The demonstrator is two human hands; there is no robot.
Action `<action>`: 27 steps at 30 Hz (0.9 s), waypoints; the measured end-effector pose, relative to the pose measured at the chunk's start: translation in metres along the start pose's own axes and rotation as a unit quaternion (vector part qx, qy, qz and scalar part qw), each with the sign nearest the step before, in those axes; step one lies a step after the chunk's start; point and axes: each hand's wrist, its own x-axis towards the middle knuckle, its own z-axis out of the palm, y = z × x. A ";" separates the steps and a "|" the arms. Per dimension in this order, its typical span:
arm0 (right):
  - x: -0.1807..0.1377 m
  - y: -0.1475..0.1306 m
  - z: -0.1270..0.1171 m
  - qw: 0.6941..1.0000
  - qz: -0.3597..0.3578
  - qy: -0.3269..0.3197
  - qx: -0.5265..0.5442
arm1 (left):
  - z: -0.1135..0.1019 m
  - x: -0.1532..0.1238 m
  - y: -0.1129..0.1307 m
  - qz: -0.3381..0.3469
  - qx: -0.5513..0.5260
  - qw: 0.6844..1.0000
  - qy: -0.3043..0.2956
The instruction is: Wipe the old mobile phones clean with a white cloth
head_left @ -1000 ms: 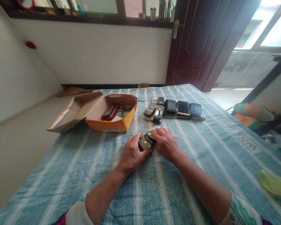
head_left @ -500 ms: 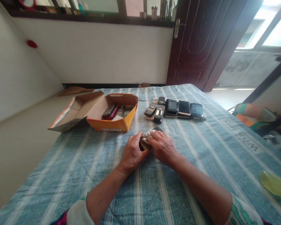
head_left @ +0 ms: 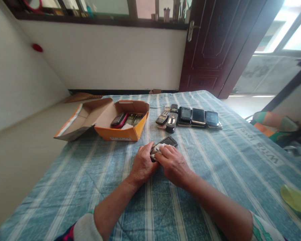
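My left hand is closed round the near end of a dark mobile phone lying on the blue striped cloth. The phone's far end sticks out past my fingers. My right hand is closed on a small white cloth and presses it on the phone's near part. Both hands touch each other at the middle of the table.
An open orange cardboard box with several phones inside stands at the back left. A row of several phones lies at the back centre. A green object rests at the right edge. A dark door stands behind.
My right hand with the white cloth slid towards me along the phone, uncovering its far end and hiding the keypad that showed before. My left hand has kept its grip.
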 end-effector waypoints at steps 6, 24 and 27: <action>0.000 0.020 -0.001 0.997 0.059 0.012 -0.039 | -0.001 0.000 0.002 -0.008 -0.002 1.000 -0.010; 0.005 0.017 0.002 0.999 0.040 -0.013 -0.028 | -0.001 0.000 0.003 -0.018 0.003 1.000 -0.021; 0.005 0.016 0.000 0.998 0.047 -0.017 -0.035 | -0.001 -0.001 0.003 -0.022 0.002 0.999 -0.024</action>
